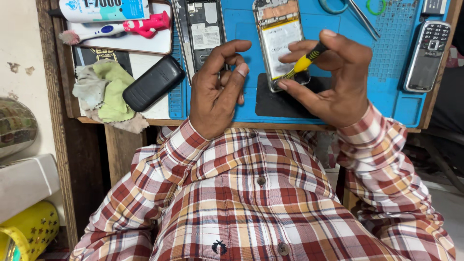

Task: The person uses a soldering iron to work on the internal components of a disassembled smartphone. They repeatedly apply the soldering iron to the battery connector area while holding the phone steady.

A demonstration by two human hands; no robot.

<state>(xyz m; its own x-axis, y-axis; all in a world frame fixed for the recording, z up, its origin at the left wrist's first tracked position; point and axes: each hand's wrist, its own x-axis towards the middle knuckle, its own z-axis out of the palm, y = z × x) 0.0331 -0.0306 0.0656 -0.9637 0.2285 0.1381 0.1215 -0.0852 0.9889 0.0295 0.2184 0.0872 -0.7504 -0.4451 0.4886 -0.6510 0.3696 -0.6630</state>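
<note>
At frame centre, the right hand pinches a yellow screwdriver, its tip at the lower end of the opened phone lying top centre on the blue mat on the desk. The left hand hovers beside it, fingers curled, holding nothing that I can see. The step looks like working a screw near the phone's bottom edge; that calls for a steady tip and the phone braced. A back cover lies left of the phone, a black phone further left.
</note>
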